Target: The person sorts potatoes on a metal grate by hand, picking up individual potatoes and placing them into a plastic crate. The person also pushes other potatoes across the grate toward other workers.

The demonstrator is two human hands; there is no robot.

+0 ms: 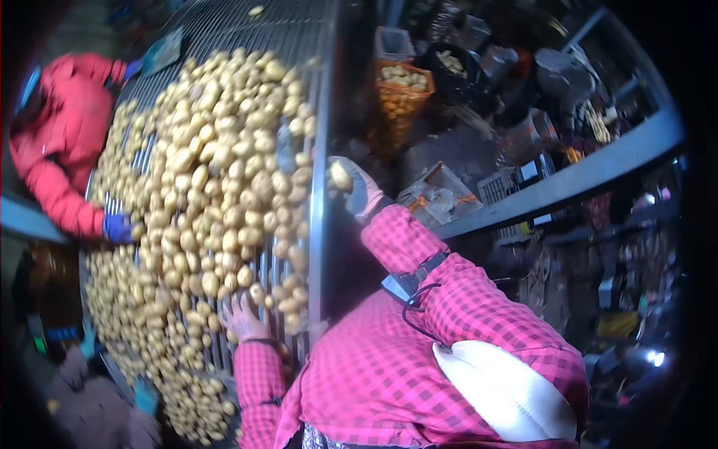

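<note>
Many potatoes (209, 157) lie spread over a slatted metal conveyor (235, 26). Low on the conveyor, my left hand (244, 319) rests among them with its fingers apart, touching the slats and nearby potatoes. Just beyond the metal side rail (319, 224), my right hand (360, 193) holds a single potato (341, 176) between thumb and fingers. Its glove looks greyish, and part of the palm is hidden.
Across the conveyor, a person in a red jacket (75, 135) reaches in with blue gloves. Another person's dark sleeve (101, 404) is at lower left. An orange crate of potatoes (404, 78), a tray (440, 196) and a blue beam (576, 179) are to the right.
</note>
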